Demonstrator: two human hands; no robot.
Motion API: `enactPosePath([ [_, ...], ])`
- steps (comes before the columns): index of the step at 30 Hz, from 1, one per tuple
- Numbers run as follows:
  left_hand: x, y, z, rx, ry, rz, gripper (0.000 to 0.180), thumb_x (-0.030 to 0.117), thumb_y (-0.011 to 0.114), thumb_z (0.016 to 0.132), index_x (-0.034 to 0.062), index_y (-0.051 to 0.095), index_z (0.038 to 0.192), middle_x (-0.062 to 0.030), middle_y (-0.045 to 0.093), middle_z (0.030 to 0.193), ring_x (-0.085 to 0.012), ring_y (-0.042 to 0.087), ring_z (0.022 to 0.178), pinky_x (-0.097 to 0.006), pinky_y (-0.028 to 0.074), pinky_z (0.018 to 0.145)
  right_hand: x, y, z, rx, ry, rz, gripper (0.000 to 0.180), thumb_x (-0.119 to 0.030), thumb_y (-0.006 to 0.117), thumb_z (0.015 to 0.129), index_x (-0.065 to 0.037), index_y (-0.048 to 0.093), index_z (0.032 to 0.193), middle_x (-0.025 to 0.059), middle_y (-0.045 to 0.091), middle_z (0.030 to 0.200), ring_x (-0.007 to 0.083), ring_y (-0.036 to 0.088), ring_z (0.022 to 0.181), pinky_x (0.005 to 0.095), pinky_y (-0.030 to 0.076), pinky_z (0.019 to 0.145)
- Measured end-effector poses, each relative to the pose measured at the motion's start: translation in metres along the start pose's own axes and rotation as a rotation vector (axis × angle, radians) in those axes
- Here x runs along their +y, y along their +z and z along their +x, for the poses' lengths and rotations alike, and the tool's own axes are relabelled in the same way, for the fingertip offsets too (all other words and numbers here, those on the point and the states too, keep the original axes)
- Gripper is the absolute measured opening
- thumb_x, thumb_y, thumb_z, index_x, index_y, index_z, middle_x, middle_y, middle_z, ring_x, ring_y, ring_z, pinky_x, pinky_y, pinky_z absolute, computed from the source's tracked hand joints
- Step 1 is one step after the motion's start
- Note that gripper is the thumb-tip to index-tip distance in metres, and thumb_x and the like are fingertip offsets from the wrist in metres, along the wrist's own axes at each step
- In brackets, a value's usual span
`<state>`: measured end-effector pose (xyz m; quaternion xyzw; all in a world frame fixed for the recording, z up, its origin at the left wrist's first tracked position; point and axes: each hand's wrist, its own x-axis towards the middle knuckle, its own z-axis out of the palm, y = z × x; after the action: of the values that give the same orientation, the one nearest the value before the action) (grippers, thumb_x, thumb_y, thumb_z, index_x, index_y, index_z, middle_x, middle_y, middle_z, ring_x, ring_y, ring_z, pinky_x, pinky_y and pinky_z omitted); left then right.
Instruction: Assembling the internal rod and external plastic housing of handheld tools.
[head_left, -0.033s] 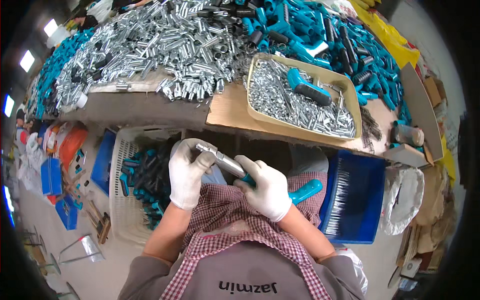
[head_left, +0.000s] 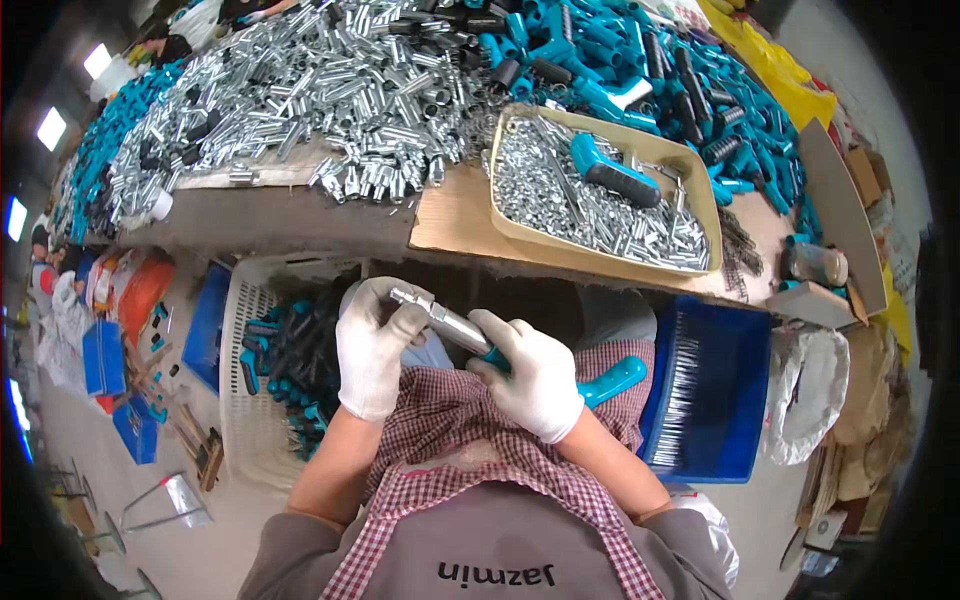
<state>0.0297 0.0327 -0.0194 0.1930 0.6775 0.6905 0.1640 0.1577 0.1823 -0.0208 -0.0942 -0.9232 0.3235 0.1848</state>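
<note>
both forearms come up from the lower edge, bare, elbows spread wide. left hand point(head_left: 372, 350) in a white glove, fingers curled closed, thumb tucked over. right hand point(head_left: 535, 380), gloved too, clenched in a fist, wrist angled inward toward the left.

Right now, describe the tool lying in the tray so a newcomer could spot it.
On the wooden bench, find the beige tray of small silver parts. The teal-and-black handled tool lies diagonally on top of them, the only coloured piece in the tray.

Two gloved hands, left point(head_left: 372, 350) and right point(head_left: 537, 380), one teal-handled tool point(head_left: 500, 355), one tray point(head_left: 700, 170), one white basket point(head_left: 235, 330).
</note>
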Motion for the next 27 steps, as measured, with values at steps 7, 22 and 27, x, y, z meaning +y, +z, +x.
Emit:
enactPosePath([
  [7,0.016,-0.006,0.000,-0.344,0.143,-0.303,0.058,0.043,0.082,0.079,-0.0050,0.062,0.104,-0.0167,0.070,0.103,-0.0200,0.067,0.092,-0.032,0.054,0.078,0.013,-0.022,-0.001,-0.516,0.232,0.866,0.034,-0.027,0.068,0.089,-0.003,0.066,0.114,0.0094,0.066,0.083,0.0154,0.061,0.071,0.0313,0.050,0.069],
  [22,0.046,-0.011,0.005,-0.438,0.437,0.495,0.026,0.014,0.075,0.070,0.0004,0.068,0.092,-0.0119,0.067,0.092,-0.0200,0.066,0.077,-0.031,0.053,0.071,0.013,-0.027,-0.010,-0.237,0.051,0.331,0.040,-0.037,0.070,0.085,-0.008,0.067,0.113,0.0178,0.069,0.089,0.0350,0.069,0.083,0.0410,0.054,0.073],
  [27,0.063,-0.012,-0.005,-0.338,0.018,0.516,0.028,0.011,0.071,0.078,-0.0008,0.068,0.102,-0.0115,0.066,0.097,-0.0190,0.064,0.077,-0.031,0.052,0.074,0.017,-0.027,-0.012,-0.178,0.023,0.217,0.041,-0.038,0.071,0.084,-0.009,0.068,0.113,0.0167,0.069,0.087,0.0346,0.069,0.082,0.0415,0.054,0.073],
])
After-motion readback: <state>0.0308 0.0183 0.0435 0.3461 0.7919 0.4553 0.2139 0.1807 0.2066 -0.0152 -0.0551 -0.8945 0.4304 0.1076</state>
